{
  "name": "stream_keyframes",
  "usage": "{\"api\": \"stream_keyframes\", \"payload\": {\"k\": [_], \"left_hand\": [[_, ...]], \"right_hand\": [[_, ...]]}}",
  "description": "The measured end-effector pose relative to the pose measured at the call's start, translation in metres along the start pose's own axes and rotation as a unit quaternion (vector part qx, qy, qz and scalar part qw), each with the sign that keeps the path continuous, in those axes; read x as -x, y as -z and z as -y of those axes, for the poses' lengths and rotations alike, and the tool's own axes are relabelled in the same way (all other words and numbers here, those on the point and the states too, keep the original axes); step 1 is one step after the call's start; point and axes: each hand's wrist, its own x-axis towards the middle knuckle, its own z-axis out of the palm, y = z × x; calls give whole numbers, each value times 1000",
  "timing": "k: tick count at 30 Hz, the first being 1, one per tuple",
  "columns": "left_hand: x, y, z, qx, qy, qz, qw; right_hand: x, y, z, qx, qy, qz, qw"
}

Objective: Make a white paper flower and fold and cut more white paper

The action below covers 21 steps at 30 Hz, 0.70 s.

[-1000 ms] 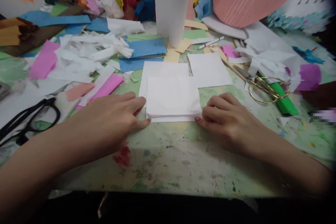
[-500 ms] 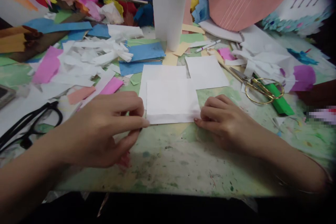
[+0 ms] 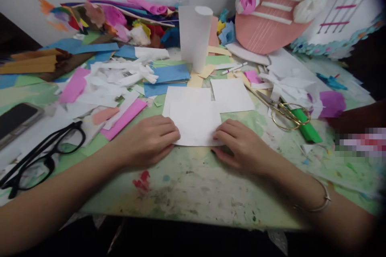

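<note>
A white paper sheet (image 3: 195,122) lies before me, its near edge bowed slightly. My left hand (image 3: 153,139) is closed on the near left corner, with the fingertips curled at the paper. At the near right corner, my right hand (image 3: 241,144) holds the sheet; its thumb is low, by the near edge. No fold strip shows on the sheet's upper face. Beneath its far side is another white sheet (image 3: 188,93), and to the right of that lies a third white piece of paper (image 3: 233,95).
Gold-handled scissors (image 3: 286,114) and a green strip (image 3: 306,126) lie right. Black glasses (image 3: 50,156) and a phone (image 3: 19,122) are left. White paper scraps (image 3: 120,72) spread behind, near a standing white paper roll (image 3: 202,40) and a pink guitar-shaped craft (image 3: 268,28).
The folded strip along the sheet's near edge no longer shows. My left hand has changed from outstretched fingers to a curled grip. The camera view has tilted upward.
</note>
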Motion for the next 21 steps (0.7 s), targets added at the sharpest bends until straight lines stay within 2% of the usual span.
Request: {"api": "stream_keyframes", "payload": {"k": [3,5,9,12,15,17,21], "left_hand": [[-1,-5,-1,56,-32,-77,995],[-4,-8,-3,115,-9,-124,985],[-9,-8,-12,225,76,-139,961],[-10,-5,-15,264,151,-130,944],[-10,-1,-13,273,237,-124,924],[-11,2,-11,270,281,-141,910],[-11,3,-8,260,315,-192,892]], "right_hand": [[-2,-2,3,9,16,-53,998],[-4,-4,6,13,32,-100,994],[-7,-9,13,16,77,-176,981],[-7,-8,12,-2,76,-221,972],[-7,-4,9,-34,46,-234,971],[-7,1,6,-47,29,-235,970],[-4,7,-1,-57,8,-225,973]]}}
